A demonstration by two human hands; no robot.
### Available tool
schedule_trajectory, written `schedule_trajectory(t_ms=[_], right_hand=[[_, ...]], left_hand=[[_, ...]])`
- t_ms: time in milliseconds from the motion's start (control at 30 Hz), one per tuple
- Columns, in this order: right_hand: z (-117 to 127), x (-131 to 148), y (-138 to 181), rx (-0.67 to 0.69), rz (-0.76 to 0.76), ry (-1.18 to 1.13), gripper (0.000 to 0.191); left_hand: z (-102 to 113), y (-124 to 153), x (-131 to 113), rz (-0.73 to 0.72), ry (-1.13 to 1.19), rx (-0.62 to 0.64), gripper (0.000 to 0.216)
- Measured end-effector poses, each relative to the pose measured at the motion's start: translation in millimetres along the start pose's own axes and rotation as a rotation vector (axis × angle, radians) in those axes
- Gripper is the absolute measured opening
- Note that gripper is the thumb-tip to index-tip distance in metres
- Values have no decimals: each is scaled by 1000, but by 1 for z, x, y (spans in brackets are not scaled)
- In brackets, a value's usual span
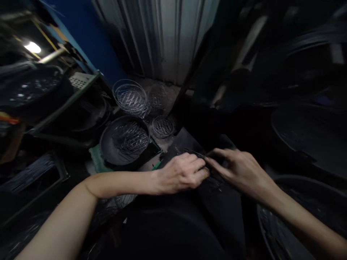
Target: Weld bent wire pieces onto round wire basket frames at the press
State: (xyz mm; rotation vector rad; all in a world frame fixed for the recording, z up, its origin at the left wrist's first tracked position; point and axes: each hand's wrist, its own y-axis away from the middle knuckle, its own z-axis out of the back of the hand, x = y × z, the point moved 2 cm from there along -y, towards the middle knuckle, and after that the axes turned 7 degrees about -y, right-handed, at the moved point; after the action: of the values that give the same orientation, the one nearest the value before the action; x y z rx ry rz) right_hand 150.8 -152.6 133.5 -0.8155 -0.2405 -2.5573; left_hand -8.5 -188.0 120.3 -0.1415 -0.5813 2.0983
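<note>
My left hand (181,172) and my right hand (238,169) meet over a dark flat work surface (187,141) in very dim light. The left hand's fingers are curled and pressed down on something thin and dark that I cannot make out. The right hand's fingers are pinched together at the same spot, touching thin wire-like pieces (195,153) lying on the surface. What each hand holds is hidden by shadow.
Wire baskets (130,96) and a smaller one (162,126) sit on the floor ahead, beside a dark round basin (123,144) with wire parts in it. A corrugated metal wall (162,36) stands behind. Dark tubs (311,137) crowd the right; a rack with a lamp (32,47) is left.
</note>
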Motion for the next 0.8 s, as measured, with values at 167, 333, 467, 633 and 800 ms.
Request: schedule_trajectory(t_ms=[167,333,467,633,800], right_hand=[[-11,-15,4,-43,-91,-182,34],[-11,-21,8,-66,-277,-281,40],[-17,-20,16,-98,-302,-332,37],[-25,-17,24,-110,-283,-403,33],[-26,-18,21,-147,-288,-442,35]], left_hand=[[-8,6,0,-27,-10,34,21],[-15,3,3,-93,56,65,23],[-17,-2,4,-169,110,161,27],[-15,-3,4,-210,136,164,28],[-5,-8,7,-210,124,166,26]])
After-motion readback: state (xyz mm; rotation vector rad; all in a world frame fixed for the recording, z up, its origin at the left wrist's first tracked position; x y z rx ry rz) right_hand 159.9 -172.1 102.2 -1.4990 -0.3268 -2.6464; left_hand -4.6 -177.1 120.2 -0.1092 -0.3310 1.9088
